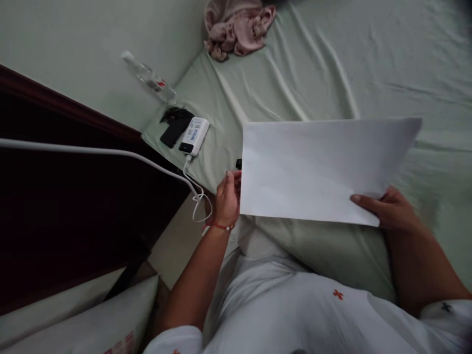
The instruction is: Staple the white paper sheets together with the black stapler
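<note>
A large blank white sheet of paper [313, 169] is held over the bed, its far right corner bent upward. My right hand [394, 209] grips its lower right part, thumb on top and fingers underneath. At the sheet's left edge is my left hand [227, 199], with a red bracelet on the wrist. Its thumb points up, clear of the paper, and the fingers look stretched out, partly hidden behind the edge; the hand is open. Just beyond those fingers, a small black object [239, 163] peeks out beside the sheet.
On the green-sheeted bed [405, 59] lie a white power bank [195, 136] with a cable [155, 164], a dark phone-like object [177, 129] and a crumpled pink cloth [239, 29]. A clear bottle [151, 78] leans by the wall. Dark wood [73, 211] borders the left.
</note>
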Demonstrator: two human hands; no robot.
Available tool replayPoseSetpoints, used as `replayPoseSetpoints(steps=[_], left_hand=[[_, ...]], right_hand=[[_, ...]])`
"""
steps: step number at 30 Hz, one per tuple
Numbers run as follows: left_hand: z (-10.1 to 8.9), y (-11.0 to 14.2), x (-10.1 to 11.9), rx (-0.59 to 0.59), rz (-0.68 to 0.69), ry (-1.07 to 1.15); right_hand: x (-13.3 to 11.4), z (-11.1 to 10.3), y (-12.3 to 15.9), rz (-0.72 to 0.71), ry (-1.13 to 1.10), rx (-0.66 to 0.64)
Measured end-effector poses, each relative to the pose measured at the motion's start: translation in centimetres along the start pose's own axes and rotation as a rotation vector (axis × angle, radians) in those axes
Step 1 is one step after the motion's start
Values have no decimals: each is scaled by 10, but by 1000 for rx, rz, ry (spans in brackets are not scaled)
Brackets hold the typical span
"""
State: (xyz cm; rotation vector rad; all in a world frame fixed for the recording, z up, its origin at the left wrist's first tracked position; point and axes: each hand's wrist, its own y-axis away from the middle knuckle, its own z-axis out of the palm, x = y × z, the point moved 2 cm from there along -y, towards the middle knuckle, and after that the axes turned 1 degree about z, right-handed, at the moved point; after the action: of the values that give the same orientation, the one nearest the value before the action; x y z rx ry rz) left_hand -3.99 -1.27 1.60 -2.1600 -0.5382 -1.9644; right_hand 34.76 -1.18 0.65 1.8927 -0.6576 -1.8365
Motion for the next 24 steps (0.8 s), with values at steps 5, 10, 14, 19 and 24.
replayPoseSetpoints(steps=[5, 10, 14, 19, 24], left_hand=[[4, 42, -17, -109, -288, 216], [-3, 53, -33, -27, -210, 158], [-2, 52, -36, -25, -139, 149], [-5, 52, -39, -90, -202, 190], [-7, 50, -44, 4, -166, 112]], right_hand=[[-1, -1, -5, -10, 234, -222], [-7, 16, -2, -148, 185, -165], [-3, 20, -7, -313, 211, -1], [7, 12, -19, -467, 183, 175], [12, 9, -25, -498, 201, 220]])
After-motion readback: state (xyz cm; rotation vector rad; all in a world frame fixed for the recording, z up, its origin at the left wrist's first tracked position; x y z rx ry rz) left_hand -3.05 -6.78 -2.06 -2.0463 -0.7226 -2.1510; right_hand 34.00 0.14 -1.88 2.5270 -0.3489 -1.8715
